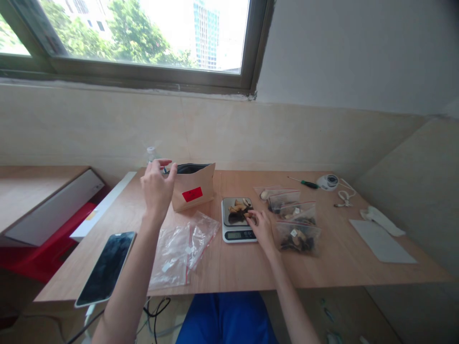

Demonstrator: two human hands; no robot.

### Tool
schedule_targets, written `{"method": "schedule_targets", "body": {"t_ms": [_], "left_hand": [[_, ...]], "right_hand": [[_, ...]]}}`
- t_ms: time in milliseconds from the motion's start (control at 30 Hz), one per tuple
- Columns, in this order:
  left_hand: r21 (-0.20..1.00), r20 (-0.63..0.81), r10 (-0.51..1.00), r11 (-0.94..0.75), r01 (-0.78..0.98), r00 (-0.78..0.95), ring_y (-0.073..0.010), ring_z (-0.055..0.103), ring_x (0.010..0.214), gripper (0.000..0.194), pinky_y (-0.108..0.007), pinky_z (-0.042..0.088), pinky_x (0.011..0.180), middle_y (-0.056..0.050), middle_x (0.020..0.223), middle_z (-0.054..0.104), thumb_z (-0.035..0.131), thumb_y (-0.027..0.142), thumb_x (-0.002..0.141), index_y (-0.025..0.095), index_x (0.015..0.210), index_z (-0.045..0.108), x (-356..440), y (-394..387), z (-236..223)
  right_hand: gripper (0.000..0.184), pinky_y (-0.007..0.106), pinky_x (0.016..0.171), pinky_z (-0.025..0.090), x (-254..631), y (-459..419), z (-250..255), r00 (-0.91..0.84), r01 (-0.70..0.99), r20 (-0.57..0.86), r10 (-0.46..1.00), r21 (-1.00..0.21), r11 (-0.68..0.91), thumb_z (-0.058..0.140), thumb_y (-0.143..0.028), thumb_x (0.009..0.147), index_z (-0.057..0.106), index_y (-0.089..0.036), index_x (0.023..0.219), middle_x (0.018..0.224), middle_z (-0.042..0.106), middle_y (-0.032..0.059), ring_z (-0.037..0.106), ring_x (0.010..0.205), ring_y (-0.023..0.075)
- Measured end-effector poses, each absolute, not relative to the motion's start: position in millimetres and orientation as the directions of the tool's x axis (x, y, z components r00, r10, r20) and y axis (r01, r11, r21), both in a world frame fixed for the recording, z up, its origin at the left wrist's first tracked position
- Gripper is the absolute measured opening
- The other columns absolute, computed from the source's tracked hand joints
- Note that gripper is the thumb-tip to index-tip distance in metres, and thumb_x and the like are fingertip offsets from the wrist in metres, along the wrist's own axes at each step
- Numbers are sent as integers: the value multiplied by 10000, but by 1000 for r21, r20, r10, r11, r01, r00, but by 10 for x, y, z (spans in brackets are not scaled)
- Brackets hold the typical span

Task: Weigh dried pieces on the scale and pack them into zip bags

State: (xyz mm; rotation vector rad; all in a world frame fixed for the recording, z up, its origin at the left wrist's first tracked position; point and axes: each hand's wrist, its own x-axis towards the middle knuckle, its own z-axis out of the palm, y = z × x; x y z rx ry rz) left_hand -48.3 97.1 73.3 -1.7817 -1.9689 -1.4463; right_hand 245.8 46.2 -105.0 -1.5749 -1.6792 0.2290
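A white digital kitchen scale stands mid-table with a small heap of dried mushroom pieces, dark and tan, on its plate. My right hand reaches in from the right, its fingertips closed on a brownish piece at the edge of the heap. Left of the scale stands a brown paper pouch with a red label and an open top. My left hand is raised beside the pouch's left rim, thumb and fingers apart, with nothing visible between them.
Empty zip bags lie front left, near a phone on a cable. Filled zip bags are lined up right of the scale. Farther right are a green screwdriver, a white camera and a pale sheet. A bottle stands behind my left hand.
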Motion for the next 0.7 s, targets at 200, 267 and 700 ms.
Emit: {"method": "schedule_targets", "body": {"t_ms": [200,267,700], "left_hand": [[544,581,786,-181,819,-212,-220,619,919,289,-352,453,837,-90,976,662,528,398,836,159,981,598,-492,848,694],[577,550,801,-160,801,-236,-200,634,828,337,-337,469,789,-79,955,672,527,428,830,164,1032,581,-492,817,685],[662,302,942,-100,743,-143,-183,687,764,210,-229,448,635,16,817,735,539,340,812,279,927,704,-425,310,375]], "right_hand": [[288,406,869,440,2467,326,-935,102,768,424,900,-608,200,494,-315,861,603,-177,1090,991,566,98,551,983,244],[292,403,889,431,2440,262,-808,115,748,458,881,-624,227,474,-306,875,591,-188,1116,1011,566,97,538,1001,236],[389,373,1057,361,1131,-86,186,-365,522,485,794,-600,606,296,-174,945,507,-182,1271,1265,555,81,420,1258,188]]}}
